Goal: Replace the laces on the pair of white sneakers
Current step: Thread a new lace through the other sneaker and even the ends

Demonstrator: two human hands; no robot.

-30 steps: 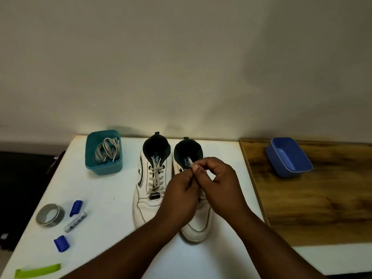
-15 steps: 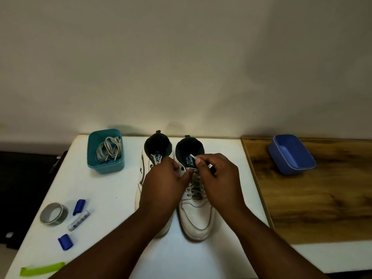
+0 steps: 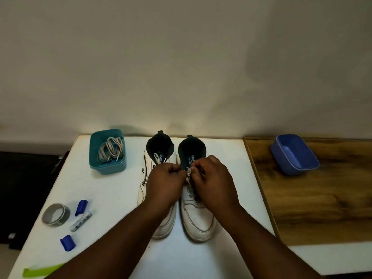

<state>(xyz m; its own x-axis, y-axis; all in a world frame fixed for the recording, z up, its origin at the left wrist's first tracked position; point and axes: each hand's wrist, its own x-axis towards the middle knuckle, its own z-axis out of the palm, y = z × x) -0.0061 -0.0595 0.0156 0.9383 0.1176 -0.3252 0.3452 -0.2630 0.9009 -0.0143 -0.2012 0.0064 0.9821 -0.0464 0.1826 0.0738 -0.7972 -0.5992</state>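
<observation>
I have both hands over the throat of the right sneaker (image 3: 198, 214), which stands beside the left sneaker (image 3: 161, 222) near the middle of the white surface (image 3: 120, 188), heels toward its far edge and toes toward me. My left hand (image 3: 164, 184) is curled with its fingertips meeting the right hand (image 3: 211, 182) at the top eyelets, and both appear to pinch the old lace (image 3: 189, 174) where its knot would be; the knot itself is too small and too covered for me to read. My judgement is that I am at the untying step on this shoe, with the left shoe not yet unlaced. The main risk is pulling the wrong strand and tightening the knot instead of freeing it. A sharp tug could also drag the light shoe toward me or knock it into its partner, since they stand just beside each other. With my knuckles hiding the eyelets from the head camera, I could lose the lace end or fray its tip on the way out. The replacement laces (image 3: 110, 150) lie coiled in the teal tub (image 3: 107, 168) at the far left corner, well apart from my hands, so reaching across risks brushing the left shoe.
</observation>
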